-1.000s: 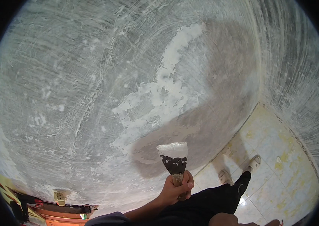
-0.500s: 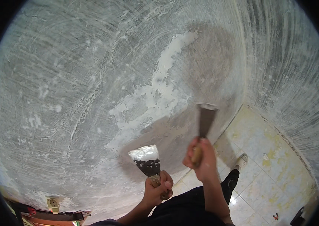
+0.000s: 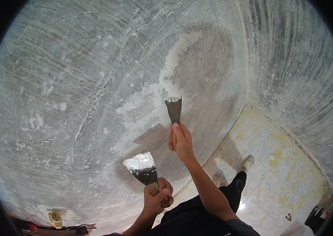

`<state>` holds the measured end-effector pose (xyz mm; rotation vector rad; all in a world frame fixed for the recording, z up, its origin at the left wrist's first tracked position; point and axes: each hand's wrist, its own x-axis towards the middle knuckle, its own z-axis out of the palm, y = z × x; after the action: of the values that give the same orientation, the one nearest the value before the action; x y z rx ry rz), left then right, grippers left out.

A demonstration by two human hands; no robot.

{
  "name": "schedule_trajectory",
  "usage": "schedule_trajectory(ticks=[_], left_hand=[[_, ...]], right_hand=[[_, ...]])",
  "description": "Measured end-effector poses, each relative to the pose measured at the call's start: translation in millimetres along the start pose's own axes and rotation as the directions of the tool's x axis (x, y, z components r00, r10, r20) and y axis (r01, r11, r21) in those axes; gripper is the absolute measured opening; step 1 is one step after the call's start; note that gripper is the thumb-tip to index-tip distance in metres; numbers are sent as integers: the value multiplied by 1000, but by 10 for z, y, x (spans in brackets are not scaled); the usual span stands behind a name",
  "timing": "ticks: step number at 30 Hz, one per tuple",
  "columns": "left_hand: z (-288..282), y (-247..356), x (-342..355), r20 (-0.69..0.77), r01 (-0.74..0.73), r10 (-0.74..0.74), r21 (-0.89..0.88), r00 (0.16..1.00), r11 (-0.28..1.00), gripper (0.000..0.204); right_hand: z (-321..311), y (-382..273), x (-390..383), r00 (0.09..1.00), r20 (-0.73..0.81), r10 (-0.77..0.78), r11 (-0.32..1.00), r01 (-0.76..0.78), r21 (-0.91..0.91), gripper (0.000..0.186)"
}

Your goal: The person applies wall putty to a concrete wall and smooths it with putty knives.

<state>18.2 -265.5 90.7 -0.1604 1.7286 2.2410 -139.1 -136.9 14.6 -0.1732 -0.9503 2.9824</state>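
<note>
My left hand (image 3: 158, 196) is closed round the handle of a wide putty knife (image 3: 143, 167), whose blade carries a thick layer of white filler. It is held in front of the wall, low in the view. In my right hand (image 3: 181, 141) is a narrower putty knife (image 3: 173, 110) with its blade pointing up. Its tip, edged with white filler, meets the irregular white patch (image 3: 147, 102) on the grey, scratched wall (image 3: 68, 78). My right fingers hide most of that knife's handle.
At the lower left a cream wall socket (image 3: 55, 218) sits above dark and red items. A wall corner (image 3: 247, 59) runs down the right side to a pale tiled floor (image 3: 264, 177) with yellowish stains. My shoe (image 3: 248, 162) stands there; a small reddish object (image 3: 288, 217) lies farther right.
My right hand has moved left and up, bringing its putty knife from the grey wall onto the white patch. My left hand with the wide knife has shifted slightly left.
</note>
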Motion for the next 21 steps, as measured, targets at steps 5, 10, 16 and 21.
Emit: schedule_trajectory(ticks=[5,10,16,21], left_hand=[[-18,28,-29,0,7,-7,17,1000,1000,35],[97,42,17,51,-2,1,26,999,1000,37],[135,100,18,74,3,-7,61,997,998,37],[149,80,47,98,8,-14,61,995,998,36]], right_hand=[[-109,-34,-26,998,-64,-22,999,25,38,39],[160,-129,76,998,-60,28,999,-26,34,40],[203,-173,-78,995,-12,104,975,-99,198,38],[160,-49,-69,998,-39,49,988,-43,149,38]])
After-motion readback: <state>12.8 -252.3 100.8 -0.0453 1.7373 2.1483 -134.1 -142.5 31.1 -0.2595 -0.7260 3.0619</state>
